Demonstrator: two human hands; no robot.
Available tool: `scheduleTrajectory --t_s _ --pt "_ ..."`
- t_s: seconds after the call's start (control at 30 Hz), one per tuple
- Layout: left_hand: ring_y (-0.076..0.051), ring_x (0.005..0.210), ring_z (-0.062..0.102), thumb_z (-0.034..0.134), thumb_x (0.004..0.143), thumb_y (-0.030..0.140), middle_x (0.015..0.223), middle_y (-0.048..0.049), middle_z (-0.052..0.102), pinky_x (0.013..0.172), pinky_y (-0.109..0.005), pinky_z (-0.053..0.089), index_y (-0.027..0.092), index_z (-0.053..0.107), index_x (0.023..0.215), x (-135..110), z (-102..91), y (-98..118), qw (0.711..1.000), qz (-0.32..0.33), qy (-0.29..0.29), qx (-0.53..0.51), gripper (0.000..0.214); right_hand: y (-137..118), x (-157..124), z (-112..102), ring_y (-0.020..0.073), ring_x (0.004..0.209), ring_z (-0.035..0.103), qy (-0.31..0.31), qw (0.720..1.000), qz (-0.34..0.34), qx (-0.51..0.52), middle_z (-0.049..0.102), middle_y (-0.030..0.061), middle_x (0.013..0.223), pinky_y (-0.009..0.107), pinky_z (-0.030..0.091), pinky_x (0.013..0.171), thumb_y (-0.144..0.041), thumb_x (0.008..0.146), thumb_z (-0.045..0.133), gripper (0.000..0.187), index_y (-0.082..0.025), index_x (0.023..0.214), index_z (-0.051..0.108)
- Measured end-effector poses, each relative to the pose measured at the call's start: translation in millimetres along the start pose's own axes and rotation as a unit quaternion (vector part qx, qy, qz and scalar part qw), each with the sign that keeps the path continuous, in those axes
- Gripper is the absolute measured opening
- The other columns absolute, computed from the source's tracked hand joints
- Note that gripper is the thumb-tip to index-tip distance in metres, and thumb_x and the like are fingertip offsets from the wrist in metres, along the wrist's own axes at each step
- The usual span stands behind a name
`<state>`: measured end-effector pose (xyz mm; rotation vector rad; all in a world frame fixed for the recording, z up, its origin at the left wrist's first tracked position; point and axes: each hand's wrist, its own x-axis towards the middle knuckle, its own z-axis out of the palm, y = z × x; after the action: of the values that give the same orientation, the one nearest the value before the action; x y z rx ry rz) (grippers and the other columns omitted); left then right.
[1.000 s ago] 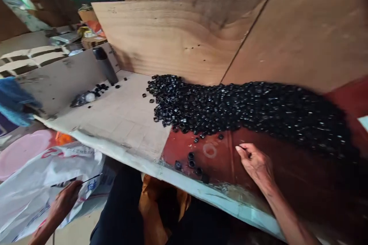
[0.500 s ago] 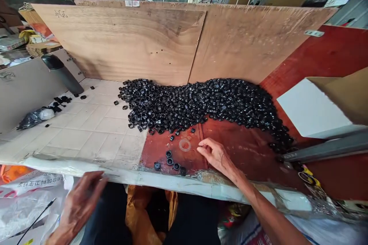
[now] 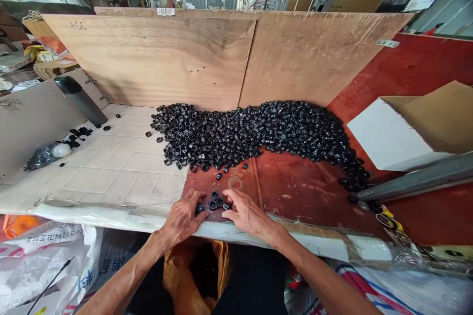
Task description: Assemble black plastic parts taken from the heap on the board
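A small cluster of black rings [image 3: 213, 204] lies on the red board near the table's front edge. My left hand [image 3: 184, 218] rests at its left side, fingers curled and touching one ring. My right hand [image 3: 248, 214] sits at its right side, thumb and fingers pinched against the rings. A large heap of black rings [image 3: 254, 133] spreads across the table behind them, in front of upright plywood boards [image 3: 155, 59].
A black flask [image 3: 79, 100] and a dark plastic bag [image 3: 44, 155] stand at the left on the tiled sheet. A white-and-brown cardboard box [image 3: 399, 133] sits at the right. An orange bag [image 3: 192, 270] hangs open below the table edge, white sacks [image 3: 40, 261] beside it.
My left hand has come up from beside the white sack onto the table. My right hand has drawn back toward the small ring cluster. Both now flank it.
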<state>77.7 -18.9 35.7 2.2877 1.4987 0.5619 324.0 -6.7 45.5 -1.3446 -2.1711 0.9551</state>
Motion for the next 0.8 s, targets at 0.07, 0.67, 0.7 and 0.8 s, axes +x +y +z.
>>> scheduleTrajectory --t_s 0.07,0.67,0.7,0.8 --pt "-0.027 0.101 0.074 0.071 0.090 0.025 0.115 -0.0077 0.069 0.088 -0.041 0.061 0.024 0.053 0.130 0 1.3 1 1.000 -0.006 0.008 0.006 0.044 -2 3 -1 0.0244 0.105 0.067 0.008 1.000 -0.006 0.003 0.067 0.0082 0.111 0.036 0.053 0.091 -0.008 0.083 0.071 0.038 -0.021 0.116 0.058" --pt "-0.017 0.065 0.063 0.063 0.090 0.031 0.087 -0.0002 0.064 0.067 -0.033 0.057 0.021 0.062 0.108 54 13.8 -15 0.972 -0.144 0.114 -0.143 0.021 24 83 -1 0.0194 0.084 0.061 0.128 0.980 -0.109 -0.107 0.061 0.0042 0.095 0.029 0.049 0.075 -0.007 0.089 0.069 0.015 -0.021 0.090 0.064" --pt "-0.017 0.066 0.063 0.064 0.088 0.029 0.088 -0.0004 0.065 0.067 -0.033 0.057 0.021 0.061 0.109 54 15.0 -16 0.973 -0.145 0.110 -0.143 0.023 23 85 2 0.0192 0.083 0.061 0.127 0.980 -0.108 -0.107 0.061 0.0039 0.094 0.029 0.048 0.075 -0.006 0.088 0.070 0.015 -0.020 0.090 0.065" --pt "-0.020 0.082 0.069 0.066 0.084 0.022 0.100 -0.0022 0.068 0.075 -0.035 0.058 0.023 0.060 0.118 53 13.6 -16 0.981 -0.115 0.093 -0.125 0.035 21 87 6 0.0186 0.081 0.062 0.120 0.981 -0.114 -0.098 0.063 0.0035 0.093 0.028 0.048 0.073 -0.009 0.087 0.074 0.013 -0.020 0.093 0.069"
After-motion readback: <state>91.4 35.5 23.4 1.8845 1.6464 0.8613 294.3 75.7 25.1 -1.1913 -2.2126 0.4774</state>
